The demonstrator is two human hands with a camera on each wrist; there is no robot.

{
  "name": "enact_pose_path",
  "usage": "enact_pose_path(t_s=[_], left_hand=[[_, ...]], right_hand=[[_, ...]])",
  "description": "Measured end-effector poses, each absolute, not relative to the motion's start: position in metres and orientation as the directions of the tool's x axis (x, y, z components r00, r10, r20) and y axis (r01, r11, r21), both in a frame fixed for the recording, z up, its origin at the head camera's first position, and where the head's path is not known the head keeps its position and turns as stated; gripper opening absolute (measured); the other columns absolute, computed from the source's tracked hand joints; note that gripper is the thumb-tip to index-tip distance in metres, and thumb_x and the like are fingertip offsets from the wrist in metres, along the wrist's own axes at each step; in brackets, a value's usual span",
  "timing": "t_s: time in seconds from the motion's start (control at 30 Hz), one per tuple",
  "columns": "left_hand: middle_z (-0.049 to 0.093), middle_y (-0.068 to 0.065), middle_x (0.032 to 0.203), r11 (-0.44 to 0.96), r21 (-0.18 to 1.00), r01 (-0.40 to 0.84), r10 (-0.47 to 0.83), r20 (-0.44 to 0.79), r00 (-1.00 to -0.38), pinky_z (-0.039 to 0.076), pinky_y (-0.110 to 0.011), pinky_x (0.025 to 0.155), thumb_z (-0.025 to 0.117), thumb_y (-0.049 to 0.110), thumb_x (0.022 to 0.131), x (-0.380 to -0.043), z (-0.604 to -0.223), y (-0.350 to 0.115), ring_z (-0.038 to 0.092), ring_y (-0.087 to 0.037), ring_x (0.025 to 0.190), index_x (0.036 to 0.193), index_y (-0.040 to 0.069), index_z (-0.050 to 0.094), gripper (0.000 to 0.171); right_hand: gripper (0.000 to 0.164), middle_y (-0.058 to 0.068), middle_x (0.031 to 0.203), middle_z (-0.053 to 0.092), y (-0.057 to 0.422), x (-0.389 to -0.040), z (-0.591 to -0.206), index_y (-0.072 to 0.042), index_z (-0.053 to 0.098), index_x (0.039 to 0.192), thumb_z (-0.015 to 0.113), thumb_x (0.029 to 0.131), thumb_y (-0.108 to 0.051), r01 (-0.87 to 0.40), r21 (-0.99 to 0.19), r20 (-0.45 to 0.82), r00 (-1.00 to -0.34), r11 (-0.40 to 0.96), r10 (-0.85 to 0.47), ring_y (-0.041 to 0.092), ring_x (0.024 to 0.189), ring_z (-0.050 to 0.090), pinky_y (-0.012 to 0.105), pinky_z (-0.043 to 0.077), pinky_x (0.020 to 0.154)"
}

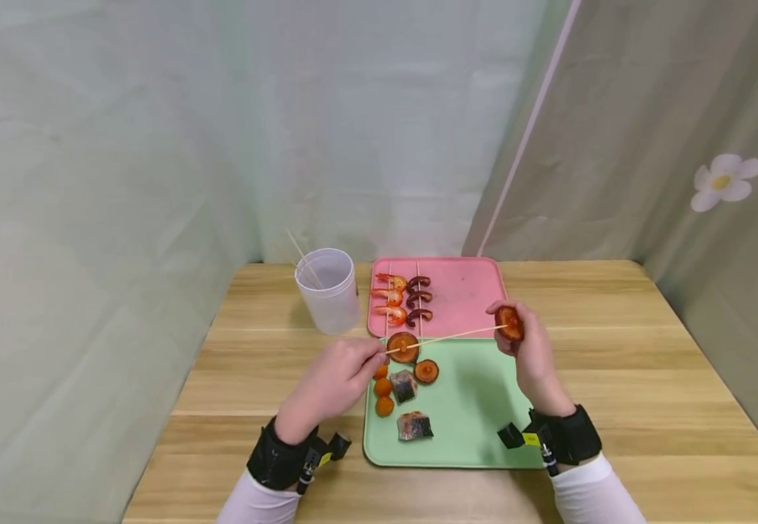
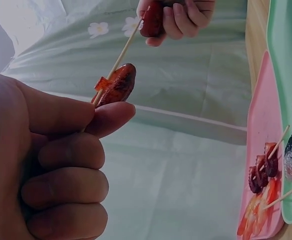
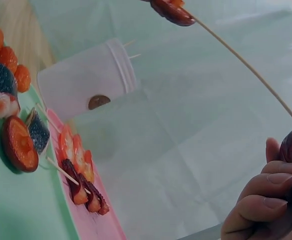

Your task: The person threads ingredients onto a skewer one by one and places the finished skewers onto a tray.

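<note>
My left hand (image 1: pixel 334 380) pinches a thin wooden skewer (image 1: pixel 454 336) near one end, between thumb and index finger. Close to those fingertips, a brown shiitake-like mushroom cap (image 2: pixel 122 86) is threaded on it. My right hand (image 1: pixel 536 360) holds a second mushroom cap (image 1: pixel 508 317), its orange-brown underside facing the skewer. The skewer's far end meets this cap, and the stick bows slightly in the right wrist view. Below both hands lies a green tray (image 1: pixel 467 447) with a loose mushroom (image 1: pixel 426 372), two fish pieces (image 1: pixel 415 426) and several orange balls (image 1: pixel 383 397).
Behind the green tray, a pink tray (image 1: pixel 467 291) carries a skewer of shrimp (image 1: pixel 388 298) and a skewer of dark curled pieces (image 1: pixel 420 298). Left of it stands a translucent cup (image 1: pixel 334 309) with wooden sticks. Curtains (image 1: pixel 379 145) hang behind the wooden table (image 1: pixel 628 349).
</note>
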State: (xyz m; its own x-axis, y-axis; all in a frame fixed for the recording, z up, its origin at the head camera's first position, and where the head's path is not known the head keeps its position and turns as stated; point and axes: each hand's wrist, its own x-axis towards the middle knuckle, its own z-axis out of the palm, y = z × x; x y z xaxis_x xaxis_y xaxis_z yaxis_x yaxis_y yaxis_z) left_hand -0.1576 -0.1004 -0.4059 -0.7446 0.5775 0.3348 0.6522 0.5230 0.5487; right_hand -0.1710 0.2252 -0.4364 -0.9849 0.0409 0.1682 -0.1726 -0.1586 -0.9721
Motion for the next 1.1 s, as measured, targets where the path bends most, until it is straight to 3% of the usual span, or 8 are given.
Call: enact_pose_path(t_s=[0.47, 0.8, 0.97, 1.1], left_hand=[[0.047, 0.01, 0.071, 0.55, 0.534, 0.642, 0.568, 0.325, -0.757, 0.043, -0.029, 0.06, 0.06, 0.008, 0.108, -0.156, -0.405, -0.102, 0.046, -0.008, 0.063, 0.085, 0.014, 0.065, 0.023], [0.046, 0.01, 0.069, 0.551, 0.546, 0.631, 0.565, 0.312, -0.764, 0.043, -0.028, 0.058, 0.06, 0.01, 0.109, -0.159, -0.405, -0.105, 0.044, -0.006, 0.061, 0.087, 0.014, 0.066, 0.023], [0.044, 0.011, 0.069, 0.558, 0.538, 0.632, 0.555, 0.324, -0.766, 0.043, -0.029, 0.059, 0.06, 0.011, 0.109, -0.159, -0.406, -0.105, 0.043, -0.006, 0.061, 0.087, 0.014, 0.065, 0.023], [0.041, 0.011, 0.068, 0.553, 0.533, 0.64, 0.546, 0.348, -0.762, 0.041, -0.029, 0.058, 0.059, 0.011, 0.109, -0.159, -0.407, -0.104, 0.042, -0.006, 0.061, 0.085, 0.016, 0.062, 0.025]], right_hand=[[0.056, 0.002, 0.08, 0.05, 0.219, -0.164, -0.432, 0.005, 0.066, 0.117, 0.032, 0.119, -0.039, -0.252, -0.966, 0.256, -0.962, 0.054, 0.093, 0.014, 0.064, 0.041, 0.024, 0.037, 0.058], [0.053, 0.005, 0.091, 0.057, 0.219, -0.161, -0.431, 0.002, 0.067, 0.124, 0.028, 0.118, -0.034, -0.329, -0.931, 0.345, -0.935, 0.157, 0.085, 0.019, 0.069, 0.046, 0.028, 0.038, 0.059], [0.045, 0.006, 0.09, 0.056, 0.217, -0.162, -0.432, 0.005, 0.063, 0.13, 0.028, 0.112, -0.015, -0.427, -0.896, 0.434, -0.9, 0.122, 0.04, 0.021, 0.064, 0.041, 0.033, 0.033, 0.055], [0.043, 0.007, 0.097, 0.053, 0.214, -0.161, -0.43, 0.004, 0.057, 0.14, 0.032, 0.106, -0.005, -0.457, -0.889, 0.457, -0.889, 0.017, 0.015, 0.019, 0.067, 0.042, 0.029, 0.034, 0.056]])
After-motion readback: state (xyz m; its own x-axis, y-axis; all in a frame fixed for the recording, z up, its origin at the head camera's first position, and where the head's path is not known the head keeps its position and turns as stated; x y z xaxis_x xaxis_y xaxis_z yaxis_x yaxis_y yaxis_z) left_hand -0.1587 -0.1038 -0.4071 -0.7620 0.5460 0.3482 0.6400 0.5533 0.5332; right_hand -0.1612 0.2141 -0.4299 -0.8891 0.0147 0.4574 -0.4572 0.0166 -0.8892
